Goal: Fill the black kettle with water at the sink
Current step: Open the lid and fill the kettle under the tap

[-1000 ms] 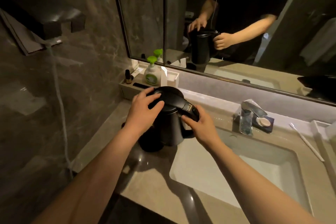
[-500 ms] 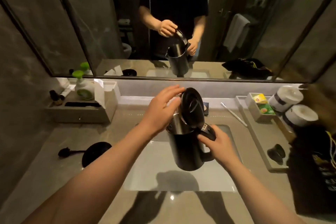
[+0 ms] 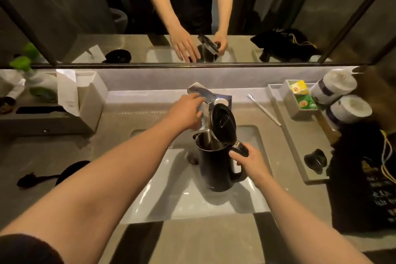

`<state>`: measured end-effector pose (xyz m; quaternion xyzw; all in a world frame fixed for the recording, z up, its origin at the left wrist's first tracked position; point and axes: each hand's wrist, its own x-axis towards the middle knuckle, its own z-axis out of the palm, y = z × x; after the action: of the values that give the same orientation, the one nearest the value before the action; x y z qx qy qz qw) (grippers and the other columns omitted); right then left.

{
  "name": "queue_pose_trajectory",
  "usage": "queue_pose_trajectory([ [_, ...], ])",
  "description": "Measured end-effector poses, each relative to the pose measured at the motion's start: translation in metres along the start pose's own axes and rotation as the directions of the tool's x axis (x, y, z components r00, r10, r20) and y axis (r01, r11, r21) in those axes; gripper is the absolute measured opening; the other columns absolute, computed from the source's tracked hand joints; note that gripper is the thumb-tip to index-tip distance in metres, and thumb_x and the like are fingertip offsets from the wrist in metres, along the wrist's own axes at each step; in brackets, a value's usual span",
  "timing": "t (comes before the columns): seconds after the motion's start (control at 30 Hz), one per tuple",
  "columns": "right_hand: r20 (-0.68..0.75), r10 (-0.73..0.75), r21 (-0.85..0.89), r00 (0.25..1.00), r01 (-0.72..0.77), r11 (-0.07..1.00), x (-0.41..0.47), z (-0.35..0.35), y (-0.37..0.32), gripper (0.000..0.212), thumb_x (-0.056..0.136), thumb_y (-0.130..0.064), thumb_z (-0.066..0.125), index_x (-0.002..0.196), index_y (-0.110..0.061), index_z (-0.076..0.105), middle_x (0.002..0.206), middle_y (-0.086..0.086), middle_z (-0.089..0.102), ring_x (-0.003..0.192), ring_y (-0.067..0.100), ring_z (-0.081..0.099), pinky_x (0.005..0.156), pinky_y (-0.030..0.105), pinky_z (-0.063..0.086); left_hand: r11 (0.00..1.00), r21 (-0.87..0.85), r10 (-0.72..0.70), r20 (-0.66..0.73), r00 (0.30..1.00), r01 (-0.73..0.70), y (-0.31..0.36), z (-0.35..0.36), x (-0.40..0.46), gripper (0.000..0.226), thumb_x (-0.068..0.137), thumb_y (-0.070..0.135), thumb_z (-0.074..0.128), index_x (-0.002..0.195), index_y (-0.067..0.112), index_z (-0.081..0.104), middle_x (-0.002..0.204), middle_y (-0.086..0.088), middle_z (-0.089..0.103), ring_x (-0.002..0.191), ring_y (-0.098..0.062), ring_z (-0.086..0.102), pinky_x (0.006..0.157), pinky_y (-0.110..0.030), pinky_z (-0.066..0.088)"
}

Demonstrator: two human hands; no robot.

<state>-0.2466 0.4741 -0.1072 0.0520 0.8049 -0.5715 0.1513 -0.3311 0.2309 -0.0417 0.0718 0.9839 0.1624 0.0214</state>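
Note:
The black kettle (image 3: 215, 167) hangs upright over the white sink basin (image 3: 171, 199), its round lid (image 3: 222, 122) flipped up so the steel inside shows. My right hand (image 3: 249, 159) grips the kettle's handle from the right. My left hand (image 3: 185, 111) reaches past the kettle's open mouth to the chrome faucet (image 3: 202, 94) at the back of the basin, fingers spread against the faucet's lever. No water is visible.
The kettle's black base (image 3: 71, 170) with its cord lies on the counter at left. A tray (image 3: 51, 120) with a soap bottle stands back left. A toothbrush (image 3: 264, 109), a tea-bag box (image 3: 300, 96), two lidded cups (image 3: 340, 96) and a dark bag (image 3: 364, 178) sit right.
The kettle came off its base, swung right over the basin and its lid opened. My left hand left the lid and went forward to the faucet. The kettle sank lower into the basin.

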Motion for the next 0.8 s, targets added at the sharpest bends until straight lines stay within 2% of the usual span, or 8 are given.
queue_pose_trajectory([
  [0.1, 0.0, 0.029, 0.056, 1.0, -0.029, 0.998, 0.017, 0.009, 0.005, 0.015, 0.082, -0.022, 0.075, 0.092, -0.015, 0.067, 0.078, 0.001, 0.067, 0.063, 0.015, 0.057, 0.062, 0.028, 0.049, 0.988, 0.14, 0.079, -0.038, 0.996, -0.073, -0.006, 0.01, 0.024, 0.047, 0.087, 0.032, 0.059, 0.133, 0.026, 0.051, 0.146, -0.004, 0.045, 0.13, -0.029, 0.041, 0.1, -0.045, 0.042],
  [0.27, 0.015, 0.051, 0.106, 0.999, -0.052, 0.993, 0.034, 0.015, 0.012, 0.013, 0.08, -0.023, 0.077, 0.088, -0.019, 0.067, 0.076, -0.001, 0.066, 0.065, 0.014, 0.059, 0.062, 0.03, 0.05, 0.97, 0.204, 0.163, -0.161, 0.973, -0.129, -0.006, 0.012, 0.04, 0.038, 0.08, 0.033, 0.07, 0.116, 0.028, 0.064, 0.127, 0.003, 0.061, 0.117, -0.022, 0.051, 0.087, -0.038, 0.046],
  [0.4, 0.01, 0.052, 0.152, 0.999, -0.052, 0.987, 0.038, 0.017, 0.015, 0.028, 0.076, -0.023, 0.078, 0.092, -0.003, 0.064, 0.074, 0.005, 0.062, 0.061, 0.018, 0.055, 0.061, 0.034, 0.048, 0.975, 0.149, 0.197, -0.217, 0.956, -0.167, -0.007, 0.01, 0.041, 0.028, 0.086, 0.028, 0.065, 0.114, 0.024, 0.068, 0.12, 0.003, 0.065, 0.113, -0.023, 0.053, 0.08, -0.037, 0.046],
  [0.47, 0.006, 0.048, 0.172, 0.999, -0.049, 0.984, 0.039, 0.019, 0.013, 0.035, 0.073, -0.026, 0.078, 0.092, -0.001, 0.063, 0.074, 0.006, 0.061, 0.06, 0.017, 0.054, 0.06, 0.032, 0.047, 0.974, 0.134, 0.21, -0.22, 0.953, -0.184, -0.007, 0.006, 0.041, 0.023, 0.086, 0.026, 0.065, 0.108, 0.023, 0.07, 0.113, 0.004, 0.067, 0.107, -0.023, 0.055, 0.075, -0.036, 0.046],
  [0.6, 0.023, 0.026, 0.187, 0.999, -0.03, 0.982, 0.042, 0.021, 0.011, 0.025, 0.077, -0.021, 0.077, 0.092, -0.004, 0.065, 0.074, 0.005, 0.061, 0.062, 0.018, 0.054, 0.059, 0.029, 0.049, 0.988, 0.029, 0.154, -0.252, 0.955, -0.152, -0.01, -0.001, 0.044, 0.015, 0.09, 0.028, 0.062, 0.1, 0.021, 0.07, 0.096, 0.002, 0.069, 0.087, -0.022, 0.062, 0.061, -0.03, 0.042],
  [0.7, 0.034, 0.017, 0.186, 0.999, -0.023, 0.982, 0.044, 0.024, 0.008, 0.016, 0.08, -0.02, 0.076, 0.09, -0.012, 0.066, 0.074, 0.001, 0.062, 0.065, 0.017, 0.056, 0.059, 0.027, 0.05, 0.993, -0.036, 0.102, -0.258, 0.961, -0.115, -0.012, -0.006, 0.044, 0.02, 0.09, 0.031, 0.062, 0.106, 0.021, 0.07, 0.1, 0.0, 0.072, 0.086, -0.023, 0.065, 0.061, -0.029, 0.04],
  [0.8, 0.031, 0.014, 0.194, 0.999, -0.02, 0.981, 0.044, 0.027, 0.005, 0.012, 0.08, -0.019, 0.076, 0.087, -0.017, 0.066, 0.073, 0.0, 0.063, 0.065, 0.017, 0.057, 0.058, 0.025, 0.05, 0.995, -0.058, 0.064, -0.26, 0.963, -0.082, -0.012, -0.002, 0.041, 0.02, 0.089, 0.028, 0.063, 0.109, 0.024, 0.068, 0.104, 0.002, 0.071, 0.09, -0.021, 0.065, 0.066, -0.032, 0.049],
])
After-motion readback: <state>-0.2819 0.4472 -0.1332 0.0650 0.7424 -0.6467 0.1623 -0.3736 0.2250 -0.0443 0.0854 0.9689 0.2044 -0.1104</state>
